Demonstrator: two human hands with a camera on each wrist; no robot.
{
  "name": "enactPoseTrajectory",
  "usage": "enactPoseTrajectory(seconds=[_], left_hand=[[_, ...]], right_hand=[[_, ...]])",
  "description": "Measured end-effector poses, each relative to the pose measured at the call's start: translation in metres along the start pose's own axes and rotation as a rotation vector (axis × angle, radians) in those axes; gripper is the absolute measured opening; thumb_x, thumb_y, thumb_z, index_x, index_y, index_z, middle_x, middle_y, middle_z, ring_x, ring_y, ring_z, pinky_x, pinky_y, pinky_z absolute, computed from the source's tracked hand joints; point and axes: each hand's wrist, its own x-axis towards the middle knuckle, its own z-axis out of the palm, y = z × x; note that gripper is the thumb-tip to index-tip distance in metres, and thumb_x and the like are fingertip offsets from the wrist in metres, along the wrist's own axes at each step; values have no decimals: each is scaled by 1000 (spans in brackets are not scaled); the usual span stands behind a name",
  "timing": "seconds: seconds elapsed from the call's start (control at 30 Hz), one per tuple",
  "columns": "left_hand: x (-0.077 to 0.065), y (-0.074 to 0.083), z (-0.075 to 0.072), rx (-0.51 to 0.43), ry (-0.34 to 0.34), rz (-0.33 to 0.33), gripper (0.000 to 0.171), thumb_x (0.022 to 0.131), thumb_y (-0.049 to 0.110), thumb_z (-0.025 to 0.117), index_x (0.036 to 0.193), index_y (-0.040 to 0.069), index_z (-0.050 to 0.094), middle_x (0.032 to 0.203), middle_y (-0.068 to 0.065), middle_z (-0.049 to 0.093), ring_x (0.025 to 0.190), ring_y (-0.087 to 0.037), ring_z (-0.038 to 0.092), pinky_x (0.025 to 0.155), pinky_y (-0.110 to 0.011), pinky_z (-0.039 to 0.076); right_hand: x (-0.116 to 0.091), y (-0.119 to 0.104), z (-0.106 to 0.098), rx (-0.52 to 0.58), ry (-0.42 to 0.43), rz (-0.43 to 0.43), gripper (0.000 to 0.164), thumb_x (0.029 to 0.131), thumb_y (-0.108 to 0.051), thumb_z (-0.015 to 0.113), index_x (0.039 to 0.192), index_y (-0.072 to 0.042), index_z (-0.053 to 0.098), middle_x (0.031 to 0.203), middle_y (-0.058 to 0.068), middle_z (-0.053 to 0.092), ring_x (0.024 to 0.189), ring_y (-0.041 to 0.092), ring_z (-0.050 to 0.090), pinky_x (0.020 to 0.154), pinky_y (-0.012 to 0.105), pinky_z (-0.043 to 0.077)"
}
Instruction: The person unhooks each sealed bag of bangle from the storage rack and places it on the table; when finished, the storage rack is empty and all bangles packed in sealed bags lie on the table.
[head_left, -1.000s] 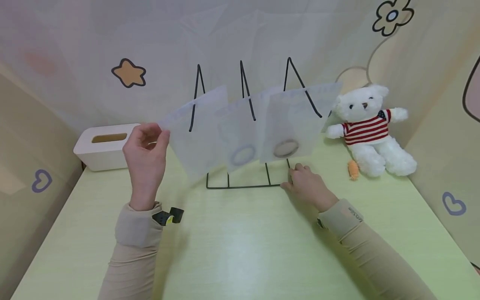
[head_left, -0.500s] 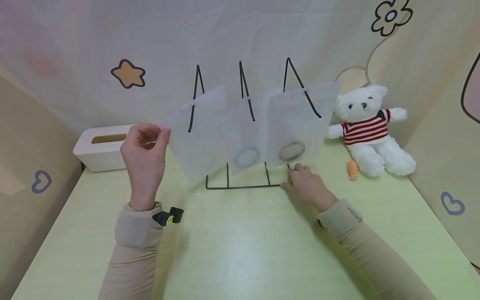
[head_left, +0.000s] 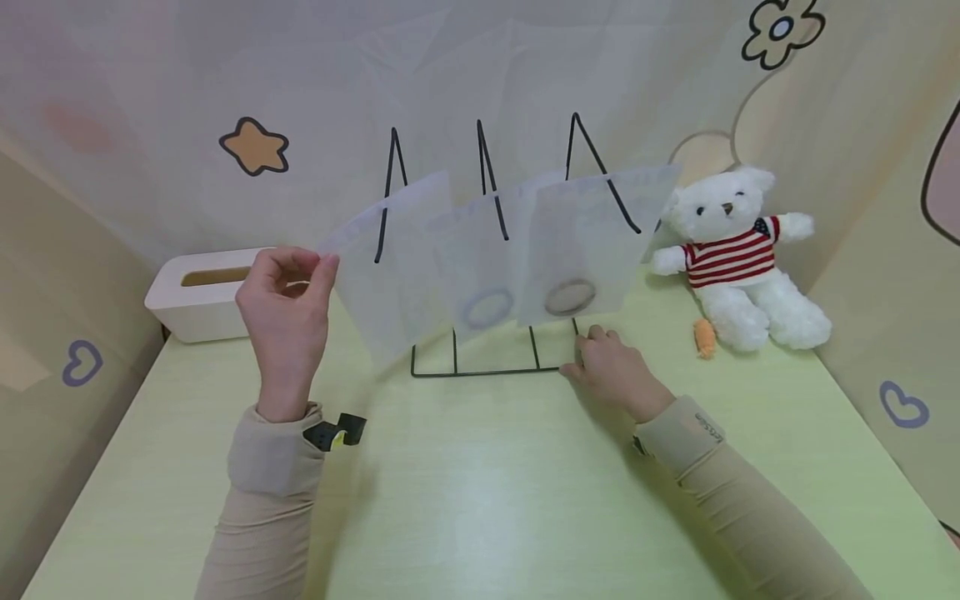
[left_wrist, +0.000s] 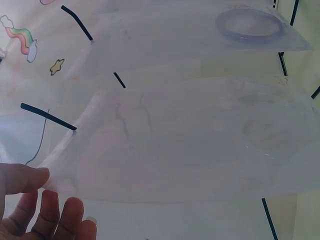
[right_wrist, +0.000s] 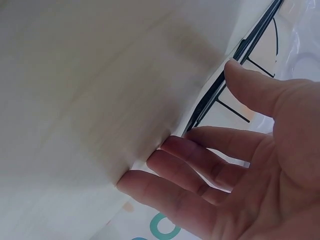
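A black wire display rack [head_left: 510, 372] stands on the table, its three hooks each carrying a frosted zip bag. My left hand [head_left: 287, 321] pinches the upper left corner of the left bag [head_left: 390, 283] between thumb and fingertips, pulling it out slantwise on its hook. In the left wrist view that bag [left_wrist: 160, 145] spreads wide, the hook end poking through its top edge. The middle bag [head_left: 472, 267] shows a pale purple ring, the right bag [head_left: 585, 242] a brownish ring. My right hand [head_left: 618, 371] grips the front right corner of the rack's base, thumb on the bar [right_wrist: 215, 95].
A white tissue box [head_left: 202, 296] stands behind my left hand. At the right sits a white teddy bear [head_left: 731, 258] in a striped shirt, with a small orange plush piece [head_left: 705, 339] beside its leg. A patterned curtain [head_left: 322, 75] hangs behind the table [head_left: 480, 500].
The middle and right bags have swung a little, rightward and then back left. Both hands keep their places.
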Motion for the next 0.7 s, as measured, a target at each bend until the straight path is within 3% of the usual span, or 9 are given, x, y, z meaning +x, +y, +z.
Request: enactPoseTrajectory(seconds=[0.2, 0.7], left_hand=[[2, 0, -1, 2, -1, 17, 25, 87, 15, 73, 95, -7, 64, 83, 7, 59, 77, -12, 58, 70, -24, 46], [1, 2, -3, -30, -54, 64, 21, 88, 12, 72, 93, -7, 64, 83, 3, 61, 74, -14, 59, 72, -23, 48]], right_hand=[[1, -1, -2, 9, -1, 0, 42, 96, -36, 60, 108, 4, 61, 106, 18, 53, 92, 34, 50, 70, 53, 51], [0, -3, -2, 4, -21, 9, 42, 96, -36, 61, 109, 5, 61, 106, 18, 53, 91, 33, 49, 70, 53, 51]])
